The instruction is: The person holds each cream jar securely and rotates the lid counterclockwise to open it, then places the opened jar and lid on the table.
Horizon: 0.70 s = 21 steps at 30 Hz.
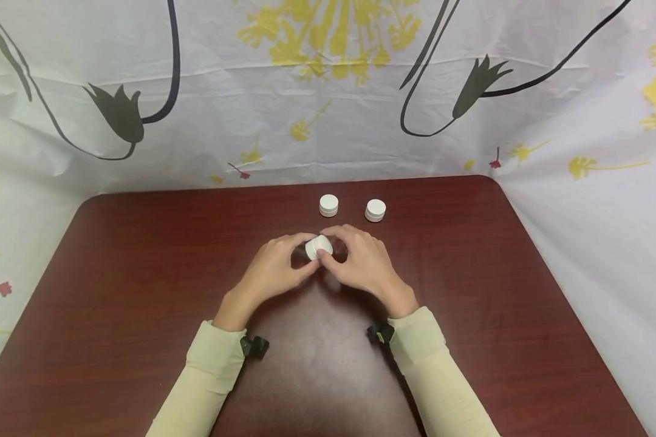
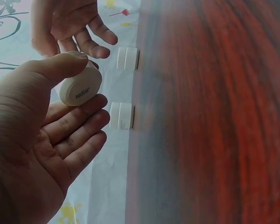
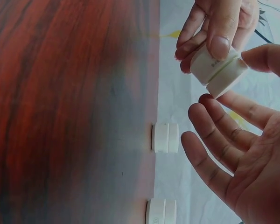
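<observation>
Over the middle of the table, a small round white jar (image 1: 318, 246) is held tilted between both hands. My left hand (image 1: 275, 265) pinches one side of it with thumb and index finger. From the other side, my right hand (image 1: 365, 260) grips it between thumb and fingertip. In the right wrist view a thin seam runs round the held jar (image 3: 217, 70), with the left thumb pressed on its printed side. The left wrist view shows faint lettering on the jar's flat face (image 2: 81, 91); the other fingers of the left hand (image 2: 51, 135) are extended.
Two more white jars stand upright beyond the hands, one (image 1: 328, 206) on the left and one (image 1: 375, 210) on the right. The dark red wooden table (image 1: 142, 273) ends at a white patterned cloth (image 1: 317, 121) behind and at the sides.
</observation>
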Tool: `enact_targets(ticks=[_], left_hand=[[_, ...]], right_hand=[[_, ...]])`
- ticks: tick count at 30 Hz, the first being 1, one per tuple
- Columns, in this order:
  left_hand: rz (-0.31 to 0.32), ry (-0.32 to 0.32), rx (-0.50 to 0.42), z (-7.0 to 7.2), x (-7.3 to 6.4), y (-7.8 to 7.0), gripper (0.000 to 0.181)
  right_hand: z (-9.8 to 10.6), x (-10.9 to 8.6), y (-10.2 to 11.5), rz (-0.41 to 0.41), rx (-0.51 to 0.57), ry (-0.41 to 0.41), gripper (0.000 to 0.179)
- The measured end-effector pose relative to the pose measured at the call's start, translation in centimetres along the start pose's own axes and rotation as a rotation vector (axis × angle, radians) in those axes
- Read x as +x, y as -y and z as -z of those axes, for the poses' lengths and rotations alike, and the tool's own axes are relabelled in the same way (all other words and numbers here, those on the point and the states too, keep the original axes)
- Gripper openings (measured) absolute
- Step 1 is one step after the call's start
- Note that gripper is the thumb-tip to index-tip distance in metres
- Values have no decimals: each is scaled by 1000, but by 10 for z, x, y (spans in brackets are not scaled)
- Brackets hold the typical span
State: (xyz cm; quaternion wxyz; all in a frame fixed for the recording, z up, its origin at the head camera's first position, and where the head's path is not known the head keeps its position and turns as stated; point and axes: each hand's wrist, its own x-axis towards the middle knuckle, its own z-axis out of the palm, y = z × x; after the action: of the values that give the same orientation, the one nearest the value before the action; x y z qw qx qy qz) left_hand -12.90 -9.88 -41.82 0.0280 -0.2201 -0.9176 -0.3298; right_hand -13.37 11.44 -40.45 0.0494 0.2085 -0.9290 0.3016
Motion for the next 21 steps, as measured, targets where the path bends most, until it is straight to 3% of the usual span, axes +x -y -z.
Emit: enact_targets(ticks=[5, 10, 21], left_hand=[[1, -3, 3, 0, -1, 0, 47], [-7, -10, 4, 0, -1, -2, 46], [-2, 13, 13, 1, -1, -2, 52]], right_hand=[[-1, 0, 1, -34, 2, 7, 43], [-2, 1, 0, -73, 14, -8, 33], [-3, 1, 1, -39, 35, 10, 27]])
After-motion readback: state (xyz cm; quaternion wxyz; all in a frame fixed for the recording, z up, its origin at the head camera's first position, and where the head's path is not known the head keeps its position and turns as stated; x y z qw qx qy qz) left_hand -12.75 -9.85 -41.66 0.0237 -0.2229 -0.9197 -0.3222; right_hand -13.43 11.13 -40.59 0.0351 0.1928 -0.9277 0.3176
